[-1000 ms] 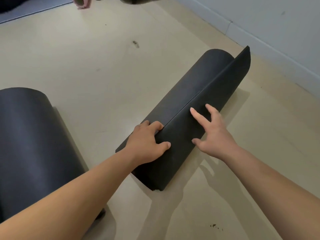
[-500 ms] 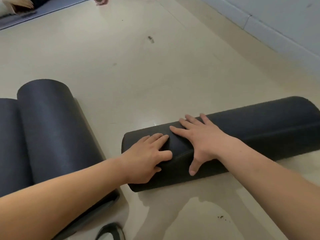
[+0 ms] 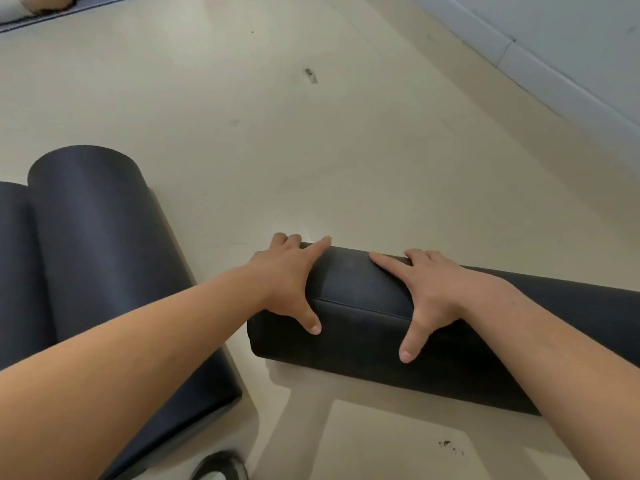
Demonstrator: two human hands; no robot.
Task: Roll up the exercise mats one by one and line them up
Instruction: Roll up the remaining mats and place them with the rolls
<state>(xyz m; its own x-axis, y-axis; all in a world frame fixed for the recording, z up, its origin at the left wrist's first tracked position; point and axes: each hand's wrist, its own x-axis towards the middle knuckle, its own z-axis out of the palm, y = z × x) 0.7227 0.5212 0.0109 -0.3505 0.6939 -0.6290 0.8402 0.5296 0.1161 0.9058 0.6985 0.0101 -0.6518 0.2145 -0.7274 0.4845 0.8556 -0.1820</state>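
Observation:
A rolled black exercise mat (image 3: 360,299) lies across the beige floor in front of me, its left end near the middle of the view and its right part running out of frame. My left hand (image 3: 287,282) clasps the roll at its left end, fingers over the top and thumb on the near side. My right hand (image 3: 429,296) grips it the same way a little to the right. Two other rolled dark mats lie side by side at the left, the nearer one (image 3: 104,258) and another (image 3: 14,271) at the frame edge.
A pale wall with a baseboard (image 3: 540,74) runs along the upper right. A flat mat with part of another person on it (image 3: 38,8) lies at the far top left. A dark shoe tip (image 3: 221,467) shows at the bottom edge. Open floor stretches beyond the roll.
The roll has swung from pointing away to lying crosswise, and its loose flap is now wrapped down. Both hands went from pressing on top to clasping over the roll.

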